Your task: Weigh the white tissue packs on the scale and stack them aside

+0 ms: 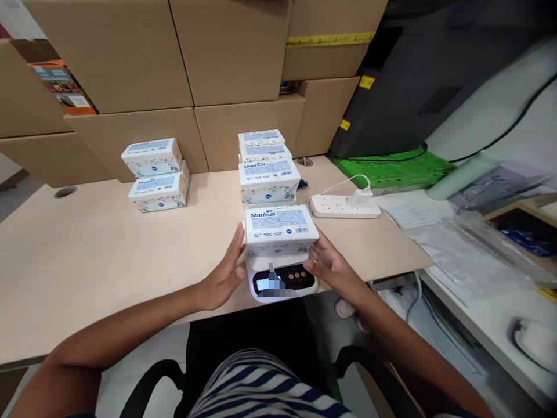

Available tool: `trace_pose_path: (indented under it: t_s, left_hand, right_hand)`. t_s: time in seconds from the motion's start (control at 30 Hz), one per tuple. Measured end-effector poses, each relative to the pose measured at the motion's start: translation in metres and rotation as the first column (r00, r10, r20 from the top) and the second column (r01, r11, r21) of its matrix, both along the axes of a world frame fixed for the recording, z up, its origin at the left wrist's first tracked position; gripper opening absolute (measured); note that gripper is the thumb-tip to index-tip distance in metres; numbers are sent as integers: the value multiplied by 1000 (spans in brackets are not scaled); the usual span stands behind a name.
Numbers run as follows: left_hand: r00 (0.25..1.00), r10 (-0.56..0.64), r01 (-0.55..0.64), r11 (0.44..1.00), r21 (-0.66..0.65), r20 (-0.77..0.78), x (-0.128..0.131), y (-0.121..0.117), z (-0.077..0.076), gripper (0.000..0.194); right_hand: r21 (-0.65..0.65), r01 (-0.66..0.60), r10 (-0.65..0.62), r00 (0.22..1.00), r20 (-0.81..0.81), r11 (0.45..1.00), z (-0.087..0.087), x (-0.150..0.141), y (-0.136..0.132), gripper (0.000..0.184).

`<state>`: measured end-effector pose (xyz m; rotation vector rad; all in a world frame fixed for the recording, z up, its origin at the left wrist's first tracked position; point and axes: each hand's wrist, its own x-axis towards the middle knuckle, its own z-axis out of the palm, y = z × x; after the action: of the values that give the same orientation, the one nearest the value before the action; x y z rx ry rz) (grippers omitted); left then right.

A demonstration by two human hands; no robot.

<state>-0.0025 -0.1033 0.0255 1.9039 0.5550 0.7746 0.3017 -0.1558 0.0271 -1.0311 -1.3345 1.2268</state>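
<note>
A white tissue pack (pixel 282 227) with blue "Manhua" lettering lies flat on a small white kitchen scale (pixel 256 295), close to the table's front edge. The scale's black panel has a lit display and several buttons; part of it is blurred out. My left hand (pixel 224 276) is at the pack's left side, fingers stretched out and thumb apart. On the other side, my right hand (pixel 333 264) is open with its fingers along the pack's right end, partly hidden behind it, and its thumb near the scale's panel. Whether either hand presses on the pack, I cannot tell.
Behind the scale, several tissue packs (pixel 268 180) form a row. Two more packs (pixel 159 191) are stacked at the left. A white power strip (pixel 346 207) lies right of the row. Cardboard boxes (pixel 239 52) line the back; a green mat (pixel 391 172) is at right.
</note>
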Motion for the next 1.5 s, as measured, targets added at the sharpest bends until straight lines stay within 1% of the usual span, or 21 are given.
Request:
trace_pose_path:
  t_s: [0.07,0.13,0.17,0.23,0.27,0.33,0.4,0.47,0.5,0.53,0.63,0.73,0.83,0.9,1.03,1.07,1.17,1.23,1.3,1.37,1.5]
  left_hand:
    - [992,124,-124,992,-23,13,-5,3,-5,83]
    - [967,254,-253,967,-43,31,-8,10,-8,86]
    - [950,310,-307,950,-61,45,-9,14,-9,88]
    - [909,409,-398,909,-121,83,-9,19,-11,88]
    - [895,437,-420,894,-159,90,-8,19,-11,87]
    - [900,430,-401,883,-244,74,-5,15,-11,83]
    - [944,327,-297,901,-316,48,-1,6,-9,82]
    - [976,211,-181,910,-373,43,2,-5,-5,78]
    - [982,182,-148,907,-393,49,4,-10,-3,76]
    - [983,177,-141,903,-405,54,5,-14,-1,74]
    - [971,232,-189,885,-425,52,5,-20,2,76]
    - [962,267,-216,865,-453,51,3,-21,3,86]
    - [955,293,-236,841,-487,43,2,-20,3,98]
    - [944,327,-261,823,-504,45,4,-20,4,101]
    - [890,444,-337,794,-507,104,8,-17,8,93]
    - [876,468,-352,786,-508,117,9,-15,9,92]
    - [847,517,-382,755,-533,125,11,-10,10,91]
    - [839,531,-384,731,-564,116,12,-7,10,90]
    - [837,536,-375,710,-596,112,14,-5,9,88]
    - [835,538,-368,702,-610,115,15,-4,8,87]
    - [835,535,-363,712,-601,128,15,-5,8,85]
  right_hand:
    - [24,120,-121,993,14,992,-13,5,-4,107]
    - [82,245,-249,967,50,966,-25,12,-7,103]
    - [113,287,-297,952,75,951,-30,15,-10,100]
    - [157,323,-344,930,127,933,-36,23,-15,93]
    - [165,325,-350,924,156,931,-39,26,-17,90]
    - [164,316,-347,910,225,935,-41,29,-20,85]
    - [170,317,-355,886,297,933,-43,28,-21,78]
    - [204,319,-373,860,348,926,-43,24,-17,66]
    - [232,317,-384,849,363,920,-43,23,-13,60]
    - [260,316,-397,838,375,912,-42,21,-9,54]
    - [326,314,-433,802,411,892,-38,20,3,45]
    - [345,307,-444,774,451,887,-37,22,12,39]
    - [347,309,-451,752,481,885,-39,23,15,37]
    - [343,317,-458,729,509,884,-39,26,14,41]
    - [391,278,-467,678,568,878,-39,44,3,58]
    - [410,265,-472,672,571,873,-40,50,-1,58]
    - [464,257,-509,638,578,848,-46,65,-11,52]
    - [518,256,-557,587,587,816,-52,70,-14,51]
    - [580,252,-611,536,583,775,-58,71,-14,55]
    - [621,248,-646,506,572,744,-61,70,-13,59]
    - [618,269,-657,493,571,739,-62,66,-13,61]
